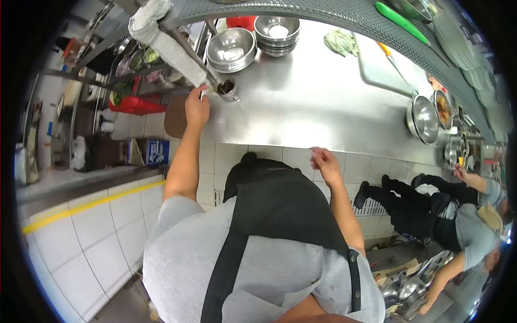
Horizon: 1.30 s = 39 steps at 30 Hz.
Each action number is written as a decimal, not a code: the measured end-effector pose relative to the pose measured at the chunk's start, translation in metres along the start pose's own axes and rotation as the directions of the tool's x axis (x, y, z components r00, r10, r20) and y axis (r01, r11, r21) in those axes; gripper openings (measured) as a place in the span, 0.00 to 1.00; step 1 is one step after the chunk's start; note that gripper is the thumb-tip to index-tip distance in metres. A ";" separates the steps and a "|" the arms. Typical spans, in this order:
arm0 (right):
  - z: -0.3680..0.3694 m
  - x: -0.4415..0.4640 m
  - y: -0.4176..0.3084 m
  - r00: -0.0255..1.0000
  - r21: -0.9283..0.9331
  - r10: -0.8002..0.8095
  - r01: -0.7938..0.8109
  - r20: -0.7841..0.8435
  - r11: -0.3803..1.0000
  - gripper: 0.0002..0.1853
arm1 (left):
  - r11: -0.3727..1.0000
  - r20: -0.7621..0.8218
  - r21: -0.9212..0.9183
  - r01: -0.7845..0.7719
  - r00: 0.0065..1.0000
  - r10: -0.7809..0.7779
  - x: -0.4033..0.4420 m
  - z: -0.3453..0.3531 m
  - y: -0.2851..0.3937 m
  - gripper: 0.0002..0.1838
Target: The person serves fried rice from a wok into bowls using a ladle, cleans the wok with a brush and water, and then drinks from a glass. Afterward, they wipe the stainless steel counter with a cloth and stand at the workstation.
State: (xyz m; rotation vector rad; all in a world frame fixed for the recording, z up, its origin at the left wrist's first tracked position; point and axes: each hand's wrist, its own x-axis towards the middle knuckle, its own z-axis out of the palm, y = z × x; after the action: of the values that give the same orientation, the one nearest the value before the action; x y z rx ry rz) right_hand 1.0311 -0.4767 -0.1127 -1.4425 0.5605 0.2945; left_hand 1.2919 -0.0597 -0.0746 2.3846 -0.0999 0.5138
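Note:
My left hand [197,109] is closed at the left end of the steel counter [301,110], just below a white towel [167,51] hanging along the shelf post. A small pale, dark-edged end shows at its fingers; what it belongs to I cannot make out. To its right stands a small metal cup [228,91] with something dark inside. Over the counter's front edge is my right hand [327,165], its fingers loosely bent and apart, with nothing seen in them. Stacked steel bowls [231,51] sit behind the cup.
A white cutting board [379,75] carries an orange-handled knife [393,62], with leafy greens [340,42] beside it. Colanders [424,119] stand at the right end. A mesh shelf [301,12] crosses above. Another person [458,226] works close on the right.

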 end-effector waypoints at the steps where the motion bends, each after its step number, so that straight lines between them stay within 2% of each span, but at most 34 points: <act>1: 0.023 0.013 -0.022 0.997 -0.006 -0.065 0.065 0.041 0.998 0.15 | 0.998 0.085 0.016 0.054 0.995 -0.055 0.008 -0.009 0.005 0.09; 2: 0.053 0.019 -0.058 0.998 -0.074 -0.041 0.045 0.046 0.996 0.17 | 0.984 0.149 0.034 0.177 0.972 -0.180 0.017 -0.027 0.018 0.09; 3: 0.074 0.041 -0.055 0.990 0.021 -0.103 0.101 0.100 0.995 0.17 | 0.958 0.219 0.054 0.283 0.932 -0.288 0.022 -0.042 0.028 0.10; 4: 0.095 0.063 -0.056 0.975 -0.068 -0.168 0.179 0.145 0.981 0.17 | 0.977 0.075 -0.131 0.168 0.984 -0.159 0.019 -0.036 -0.007 0.09; 5: 0.119 0.068 -0.080 0.973 -0.145 -0.154 0.180 0.171 0.973 0.18 | 0.971 0.047 -0.157 0.178 0.984 -0.172 0.028 -0.043 -0.020 0.08; 6: 0.142 0.085 -0.082 0.949 -0.186 -0.252 0.287 0.189 0.940 0.21 | 0.941 0.008 -0.288 0.179 0.983 -0.184 0.036 -0.050 -0.035 0.09; 7: 0.166 0.091 -0.096 0.969 -0.183 -0.175 0.207 0.176 0.961 0.24 | 0.915 -0.087 -0.401 0.051 0.992 -0.093 0.047 -0.070 -0.022 0.11; 8: 0.185 0.108 -0.089 0.960 -0.138 -0.207 0.234 0.187 0.962 0.28 | 0.923 -0.118 -0.383 0.041 0.989 -0.093 0.061 -0.093 -0.012 0.12; 10: 0.214 0.124 -0.094 0.956 -0.179 -0.231 0.263 0.183 0.948 0.32 | 0.882 -0.185 -0.466 -0.074 0.983 -0.015 0.094 -0.126 0.004 0.14; 12: 0.239 0.133 -0.095 0.969 -0.116 -0.196 0.214 0.152 0.970 0.33 | 0.723 -0.247 -0.645 -0.248 0.963 0.110 0.125 -0.148 0.034 0.18; 13: 0.248 0.139 -0.092 0.971 -0.162 -0.191 0.213 0.143 0.963 0.28 | 0.710 -0.243 -0.655 -0.257 0.962 0.125 0.141 -0.159 0.051 0.18; 15: 0.263 0.139 -0.096 0.981 -0.115 -0.158 0.171 0.117 0.978 0.25 | 0.625 -0.327 -0.633 -0.456 0.890 0.318 0.169 -0.170 0.084 0.23; 17: 0.274 0.142 -0.096 0.987 -0.067 -0.115 0.123 0.113 0.990 0.18 | 0.620 -0.300 -0.647 -0.445 0.895 0.330 0.189 -0.170 0.112 0.24; 18: 0.280 0.146 -0.092 0.986 -0.067 -0.125 0.133 0.107 0.989 0.18 | 0.625 -0.273 -0.654 -0.426 0.904 0.330 0.198 -0.166 0.123 0.24; 20: 0.289 0.156 -0.084 0.989 -0.028 -0.115 0.118 0.089 0.993 0.17 | 0.575 -0.333 -0.666 -0.475 0.880 0.340 0.210 -0.155 0.134 0.23; 21: 0.292 0.164 -0.077 0.992 -0.020 -0.092 0.094 0.090 0.995 0.18 | 0.667 -0.289 -0.602 -0.440 0.898 0.332 0.213 -0.151 0.138 0.22; 22: 0.292 0.169 -0.069 0.984 -0.091 -0.146 0.155 0.100 0.984 0.19 | 0.744 -0.255 -0.532 -0.404 0.914 0.314 0.216 -0.145 0.144 0.21; 24: 0.287 0.155 -0.075 0.973 -0.091 -0.205 0.214 0.103 0.972 0.19 | 0.719 -0.355 -0.541 -0.436 0.893 0.275 0.217 -0.134 0.148 0.20; 26: 0.276 0.138 -0.082 0.974 -0.089 -0.204 0.213 0.096 0.973 0.19 | 0.713 -0.323 -0.595 -0.370 0.923 0.209 0.217 -0.132 0.148 0.20; 28: 0.264 0.119 -0.087 0.983 -0.058 -0.156 0.162 0.099 0.985 0.19 | 0.701 -0.338 -0.600 -0.385 0.917 0.213 0.215 -0.133 0.150 0.19; 30: 0.245 0.088 -0.094 0.979 -0.048 -0.187 0.191 0.074 0.980 0.20 | 0.667 -0.305 -0.663 -0.339 0.936 0.172 0.216 -0.132 0.149 0.18; 32: 0.228 0.048 -0.101 0.976 -0.015 -0.212 0.213 0.042 0.977 0.20 | 0.711 -0.289 -0.616 -0.340 0.937 0.198 0.216 -0.133 0.147 0.18; 34: 0.206 0.003 -0.112 0.962 -0.125 -0.256 0.244 -0.098 0.962 0.21 | 0.674 -0.281 -0.672 -0.307 0.948 0.151 0.215 -0.133 0.150 0.18; 36: 0.179 -0.052 -0.130 0.940 -0.215 -0.300 0.264 -0.161 0.940 0.20 | 0.668 -0.306 -0.660 -0.342 0.936 0.177 0.218 -0.130 0.148 0.18; 39: 0.135 -0.137 -0.160 0.927 -0.271 -0.320 0.262 -0.198 0.926 0.18 | 0.775 -0.346 -0.510 -0.373 0.914 0.212 0.222 -0.130 0.143 0.21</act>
State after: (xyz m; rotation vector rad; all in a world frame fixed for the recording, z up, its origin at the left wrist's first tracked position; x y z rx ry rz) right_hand 1.0239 -0.3443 0.0995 -1.7882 0.5050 -0.0552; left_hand 1.4229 -0.0701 0.1894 1.6946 -0.4515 0.8257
